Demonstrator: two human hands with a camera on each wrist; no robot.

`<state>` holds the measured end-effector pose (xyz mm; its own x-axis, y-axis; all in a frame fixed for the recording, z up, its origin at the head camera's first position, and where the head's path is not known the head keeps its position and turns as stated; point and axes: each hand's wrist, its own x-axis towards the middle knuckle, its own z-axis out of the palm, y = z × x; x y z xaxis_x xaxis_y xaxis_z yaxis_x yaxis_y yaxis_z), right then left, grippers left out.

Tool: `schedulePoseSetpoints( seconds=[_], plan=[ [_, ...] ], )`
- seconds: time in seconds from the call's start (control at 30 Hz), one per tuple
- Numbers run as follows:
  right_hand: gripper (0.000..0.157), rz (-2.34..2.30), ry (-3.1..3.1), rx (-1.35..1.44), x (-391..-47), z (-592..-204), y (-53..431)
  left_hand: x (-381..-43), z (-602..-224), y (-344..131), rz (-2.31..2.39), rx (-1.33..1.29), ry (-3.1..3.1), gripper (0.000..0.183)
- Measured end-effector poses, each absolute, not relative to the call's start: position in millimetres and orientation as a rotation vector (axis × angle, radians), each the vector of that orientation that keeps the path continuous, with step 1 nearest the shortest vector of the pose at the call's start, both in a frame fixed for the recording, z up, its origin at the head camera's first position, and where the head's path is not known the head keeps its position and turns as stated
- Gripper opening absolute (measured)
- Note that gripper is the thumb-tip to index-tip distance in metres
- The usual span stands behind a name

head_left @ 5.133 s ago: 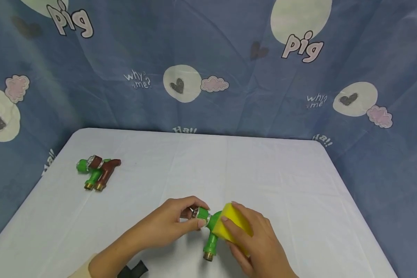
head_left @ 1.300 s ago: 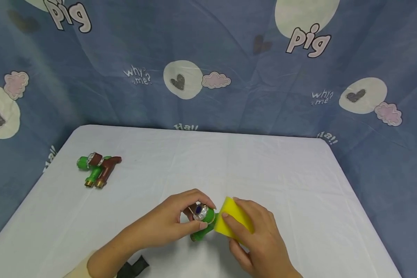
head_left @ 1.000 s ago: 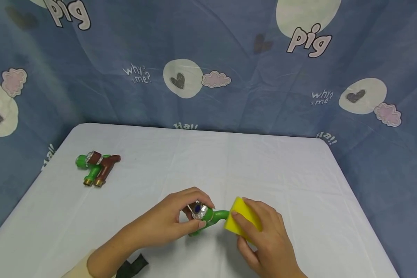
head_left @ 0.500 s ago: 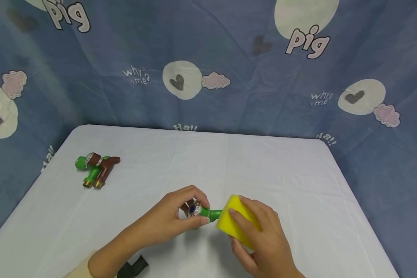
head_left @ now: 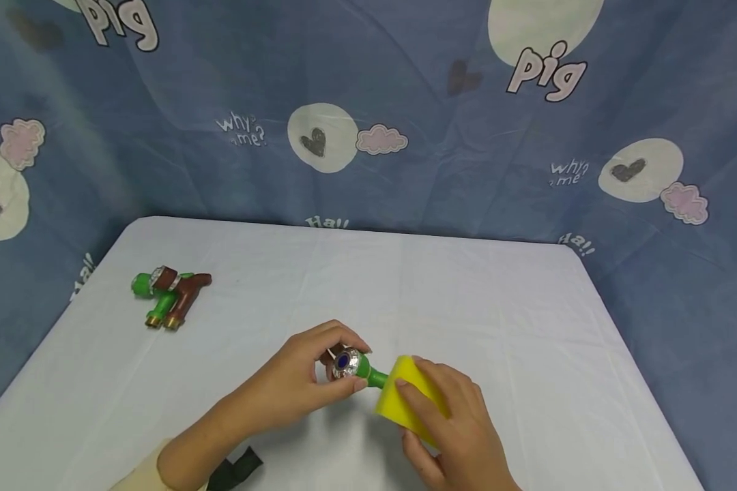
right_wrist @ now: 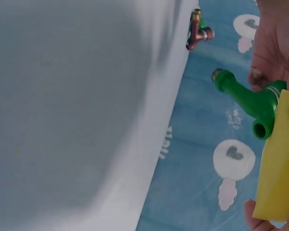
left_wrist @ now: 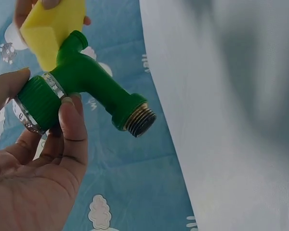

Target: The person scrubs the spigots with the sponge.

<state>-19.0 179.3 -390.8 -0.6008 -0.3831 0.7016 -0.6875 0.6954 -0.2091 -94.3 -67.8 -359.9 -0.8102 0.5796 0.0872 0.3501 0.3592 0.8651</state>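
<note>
My left hand (head_left: 310, 378) grips a green faucet (left_wrist: 94, 82) by its ribbed green knob, thumb and fingers round it. The knob has a silver end with a dark blue centre, turned toward the head camera. In the left wrist view the threaded brass inlet points down and right; the spout opening shows in the right wrist view. My right hand (head_left: 457, 426) holds a yellow sponge (head_left: 411, 399), fingers on its far side and thumb on the near face. The sponge lies against the faucet's body beside the spout and hides part of it in the head view.
Two more faucets, a brown faucet (head_left: 187, 298) and a green faucet (head_left: 162, 307), lie overlapping at the left of the white table (head_left: 467, 300). A black strap (head_left: 236, 469) is by my left forearm. A blue printed cloth (head_left: 368, 68) hangs behind the table.
The faucet has been turned in my left hand, so its knob end now faces the head camera and its inlet is hidden there. The sponge shifts back and forth along it.
</note>
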Motion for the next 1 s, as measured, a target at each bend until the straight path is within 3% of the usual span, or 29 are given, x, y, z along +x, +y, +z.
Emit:
schedulePoseSetpoints(
  seconds=[0.33,0.67,1.0],
  plan=[
    [0.037,0.662,-2.199,0.818,-22,-387,188,-96,-362,-69,1.463,0.796,2.402,0.039],
    [0.037,0.772,-2.070,0.919,-33,-368,166,-92,-362,-65,1.476,0.873,2.299,0.037],
    [0.033,0.709,-2.153,0.887,-29,-376,170,-92,-357,-66,1.482,0.913,2.266,0.041]
  ],
)
